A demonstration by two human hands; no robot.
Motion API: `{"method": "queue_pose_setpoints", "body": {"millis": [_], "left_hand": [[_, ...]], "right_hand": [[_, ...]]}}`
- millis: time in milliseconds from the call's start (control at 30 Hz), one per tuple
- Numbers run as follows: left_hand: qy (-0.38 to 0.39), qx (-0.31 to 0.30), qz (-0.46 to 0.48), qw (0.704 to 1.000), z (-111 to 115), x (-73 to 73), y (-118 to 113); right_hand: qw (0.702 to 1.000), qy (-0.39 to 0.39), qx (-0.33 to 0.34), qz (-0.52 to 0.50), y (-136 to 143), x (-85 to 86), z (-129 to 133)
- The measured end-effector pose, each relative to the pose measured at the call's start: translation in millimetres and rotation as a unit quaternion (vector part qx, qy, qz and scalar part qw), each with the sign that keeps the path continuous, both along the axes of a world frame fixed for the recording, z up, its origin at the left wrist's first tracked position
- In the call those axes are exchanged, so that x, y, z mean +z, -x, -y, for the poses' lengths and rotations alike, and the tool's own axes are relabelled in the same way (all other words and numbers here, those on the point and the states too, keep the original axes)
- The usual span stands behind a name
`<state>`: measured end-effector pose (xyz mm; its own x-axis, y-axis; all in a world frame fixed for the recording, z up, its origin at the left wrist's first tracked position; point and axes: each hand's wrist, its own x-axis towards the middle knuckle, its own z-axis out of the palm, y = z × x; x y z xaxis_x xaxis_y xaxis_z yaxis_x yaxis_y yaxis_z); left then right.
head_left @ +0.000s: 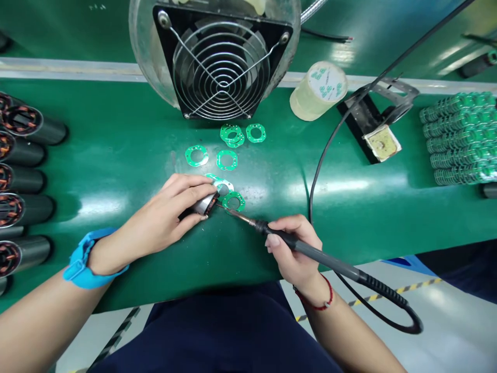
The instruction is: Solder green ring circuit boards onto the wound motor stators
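Over green benchtop (116,119), left hand (171,210) grips a cylinder (202,204), right hand (295,251) a soldering iron (326,260) whose slip might scorch boards (242,200).

Green print (328,84) is borne by the pale roll (308,101) right of the fan (222,85); no word can be read.

one bare left hand (171,212), back upward, fingers bent, thumb opposed; one bare right hand (297,248), rightward and slightly lower, thumb and fingers pinched; two bare forearms (42,316), behind the hands, angled inward.
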<state>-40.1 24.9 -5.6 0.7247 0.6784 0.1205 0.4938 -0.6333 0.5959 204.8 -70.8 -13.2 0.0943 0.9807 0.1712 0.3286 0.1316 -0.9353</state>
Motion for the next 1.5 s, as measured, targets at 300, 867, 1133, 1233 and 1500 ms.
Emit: {"method": "queue_pose_setpoints", "body": {"millis": [300,867,1133,1233,1500], "left_hand": [[-0.042,-0.023,-0.005,0.999,0,-1.4,0],[-0.072,-0.034,0.001,0.997,2,-3.0,2],[-0.060,-0.026,0.000,0.998,5,-2.6,2],[-0.052,-0.021,0.000,0.998,5,-2.7,2],[-0.067,-0.029,0.000,0.997,3,-3.6,1]], "right_hand": [[0.999,-0.018,0.013,0.044,0,6.1,-3],[0.988,-0.099,0.025,0.115,2,1.6,6],[0.989,-0.076,0.033,0.123,1,2.3,7],[0.989,-0.067,0.029,0.131,2,3.7,6],[0.989,-0.085,0.035,0.113,2,0.0,8]]}}
